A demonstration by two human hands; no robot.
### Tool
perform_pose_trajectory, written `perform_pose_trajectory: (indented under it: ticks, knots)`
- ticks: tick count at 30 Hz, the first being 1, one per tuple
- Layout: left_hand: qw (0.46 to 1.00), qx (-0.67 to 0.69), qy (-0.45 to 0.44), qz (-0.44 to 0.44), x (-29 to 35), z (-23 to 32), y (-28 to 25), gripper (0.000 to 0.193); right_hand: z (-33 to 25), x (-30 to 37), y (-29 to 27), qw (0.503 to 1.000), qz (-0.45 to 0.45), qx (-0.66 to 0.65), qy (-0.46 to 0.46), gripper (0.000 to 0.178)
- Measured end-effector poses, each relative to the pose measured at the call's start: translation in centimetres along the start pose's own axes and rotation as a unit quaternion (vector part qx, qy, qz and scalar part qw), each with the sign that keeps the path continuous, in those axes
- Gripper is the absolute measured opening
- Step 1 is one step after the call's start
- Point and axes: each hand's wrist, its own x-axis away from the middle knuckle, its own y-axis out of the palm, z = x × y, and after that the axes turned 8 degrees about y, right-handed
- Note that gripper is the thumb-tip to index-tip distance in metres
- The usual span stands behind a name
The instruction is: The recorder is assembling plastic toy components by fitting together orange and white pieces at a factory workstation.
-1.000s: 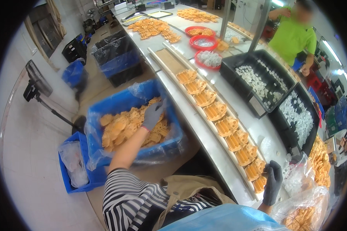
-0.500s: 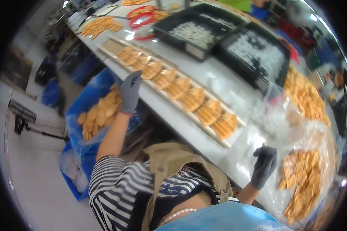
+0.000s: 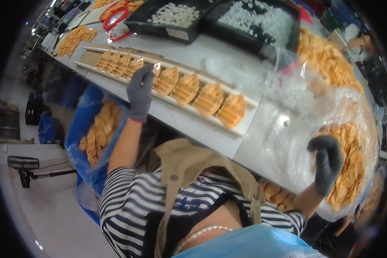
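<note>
A row of several ribbed orange plastic parts stands between two pale rails on the white table. My left hand, in a grey glove, is at the middle of this row. Its fingertips are pinched together beside the parts; whatever they hold, if anything, is too small to make out. My right hand, also gloved in grey, hovers at the near side of a clear plastic bag. Its fingers are bent, with a gap between them and nothing visible inside. Loose orange parts fill the bag beside that hand.
Two black trays of small white pieces stand along the far side. Red rings and flat orange pieces lie at the far left. A blue-lined bin of orange parts is below the table edge. More orange parts are heaped at right.
The whole view has shifted. My left hand has moved along the row, from its near edge to over its middle. My right hand has moved rightward, to the bag of orange parts.
</note>
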Motion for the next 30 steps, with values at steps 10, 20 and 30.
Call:
perform_pose_trajectory:
  ticks: [10, 20, 30]
  knots:
    - [0.999, -0.032, -0.021, 0.032, 3.5, -3.6, -2.8, 0.017, 5.6, -10.9, 8.3, 0.991, -0.105, -0.032, 0.071, 0.017]
    - [0.999, 0.015, 0.045, -0.011, 2.7, -2.6, -3.5, 0.022, 7.8, -18.5, 10.7, 0.877, -0.023, 0.48, -0.007, 0.02]
    - [0.869, 0.172, 0.367, -0.285, -7.4, 2.8, 14.8, 0.017, 11.5, -13.5, -5.6, 0.94, 0.184, 0.26, 0.125, 0.021]
